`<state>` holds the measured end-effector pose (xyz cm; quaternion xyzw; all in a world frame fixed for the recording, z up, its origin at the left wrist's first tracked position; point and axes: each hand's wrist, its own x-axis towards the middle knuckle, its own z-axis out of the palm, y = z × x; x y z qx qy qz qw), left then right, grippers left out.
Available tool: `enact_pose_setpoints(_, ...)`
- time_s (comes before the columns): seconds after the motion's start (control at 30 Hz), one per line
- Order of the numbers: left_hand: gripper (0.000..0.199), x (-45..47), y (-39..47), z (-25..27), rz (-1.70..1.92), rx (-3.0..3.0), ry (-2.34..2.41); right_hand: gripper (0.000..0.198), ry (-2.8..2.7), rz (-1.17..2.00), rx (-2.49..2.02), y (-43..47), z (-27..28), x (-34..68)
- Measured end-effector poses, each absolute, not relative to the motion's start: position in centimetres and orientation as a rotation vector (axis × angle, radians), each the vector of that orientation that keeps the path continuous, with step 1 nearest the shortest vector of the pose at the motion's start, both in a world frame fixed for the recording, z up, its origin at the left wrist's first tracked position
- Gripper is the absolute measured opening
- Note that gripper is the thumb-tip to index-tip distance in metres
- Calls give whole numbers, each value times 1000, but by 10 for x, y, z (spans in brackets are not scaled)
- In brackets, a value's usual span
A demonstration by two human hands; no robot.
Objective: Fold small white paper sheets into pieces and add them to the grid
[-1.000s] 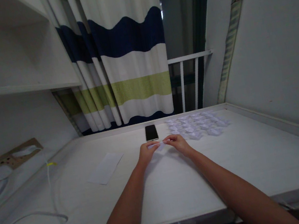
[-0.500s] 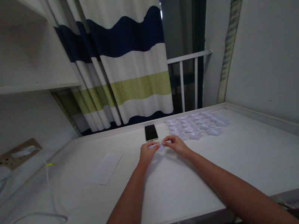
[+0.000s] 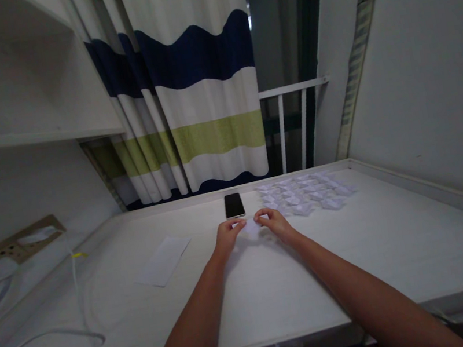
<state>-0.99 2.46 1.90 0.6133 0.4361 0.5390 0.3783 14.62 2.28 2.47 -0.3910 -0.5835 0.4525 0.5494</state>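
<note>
A small piece of white paper [image 3: 251, 226] is held up between my two hands over the middle of the white desk. My left hand [image 3: 226, 236] pinches its left side between thumb and fingers. On the right side, my right hand [image 3: 275, 223] pinches it the same way. The paper's folds are too small to make out. Just beyond my left hand lies a black phone [image 3: 233, 205]. Rows of folded white paper pieces [image 3: 301, 208] cover the desk behind and to the right of my right hand.
Flat white paper sheets [image 3: 164, 261] lie left of my hands. Farther left are a power strip [image 3: 15, 251] and a white cable [image 3: 54, 332]. A striped curtain [image 3: 206, 101] hangs behind the desk [image 3: 379, 249], and a shelf [image 3: 32, 136] juts out at upper left.
My right hand has shifted slightly to the right, away from my left hand. The gap between my fingertips is wider and more of the paper shows.
</note>
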Motion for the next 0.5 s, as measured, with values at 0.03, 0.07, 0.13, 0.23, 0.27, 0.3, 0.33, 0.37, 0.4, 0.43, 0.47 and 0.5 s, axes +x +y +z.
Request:
enact_pose_setpoints(0.03, 19, -10, 25, 19, 1384, 1573, 1110, 11, -1371, 1085, -928, 23, 25, 146)
enact_pose_setpoints(0.07, 19, -10, 25, 19, 1386, 1580, 1107, 12, -1366, 1098, -929, 22, 24, 145)
enact_pose_setpoints(0.13, 17, -10, 25, 20, 1385, 1601, 1115, 13, -1366, 1119, -932, 22, 23, 145)
enact_pose_setpoints(0.23, 13, -8, 23, 21, 1383, 1649, 1151, 13, -1389, 1131, -933, 22, 20, 144)
enact_pose_setpoints(0.27, 12, -8, 22, 22, 1383, 1666, 1161, 13, -1395, 1130, -933, 23, 19, 144)
enact_pose_setpoints(0.3, 10, -8, 20, 22, 1384, 1682, 1165, 12, -1400, 1127, -935, 23, 18, 143)
enact_pose_setpoints(0.33, 9, -7, 19, 23, 1384, 1696, 1162, 11, -1402, 1122, -937, 23, 17, 143)
enact_pose_setpoints(0.37, 8, -7, 19, 23, 1385, 1708, 1154, 10, -1401, 1117, -936, 24, 16, 142)
enact_pose_setpoints(0.4, 8, -7, 18, 23, 1388, 1715, 1145, 10, -1400, 1114, -933, 24, 15, 141)
enact_pose_setpoints(0.43, 8, -7, 18, 23, 1392, 1717, 1134, 9, -1400, 1114, -928, 25, 14, 141)
enact_pose_setpoints(0.47, 8, -6, 19, 22, 1395, 1713, 1122, 9, -1401, 1117, -923, 25, 14, 141)
enact_pose_setpoints(0.5, 8, -6, 19, 21, 1396, 1699, 1107, 9, -1401, 1119, -919, 26, 13, 141)
